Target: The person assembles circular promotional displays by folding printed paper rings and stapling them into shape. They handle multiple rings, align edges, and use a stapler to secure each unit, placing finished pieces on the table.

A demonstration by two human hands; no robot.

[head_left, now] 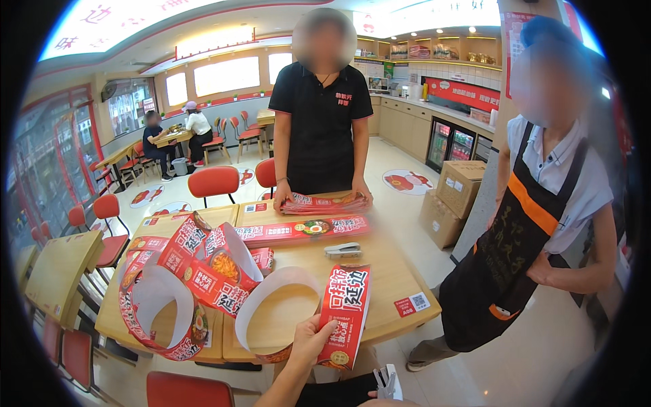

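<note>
My left hand (313,341) grips a red printed paper strip (347,305), its thumb on the printed face. The strip's upper end reaches over the table (390,285). At the lower edge, a grey-white stapler (388,384) points upward in my right hand (372,394), of which only a little shows. Beside my left hand a paper band (278,298) curves into a loop, white inside. More red printed loops (193,325) stand linked at the left. Another stapler (342,250) lies beyond the held strip.
Across the table a person in black (321,129) rests both hands on a stack of red strips (324,203). One strip (302,229) lies flat before it. An aproned person (522,224) stands at right. Red chairs (214,182) surround the table; cardboard boxes (451,203) stand behind.
</note>
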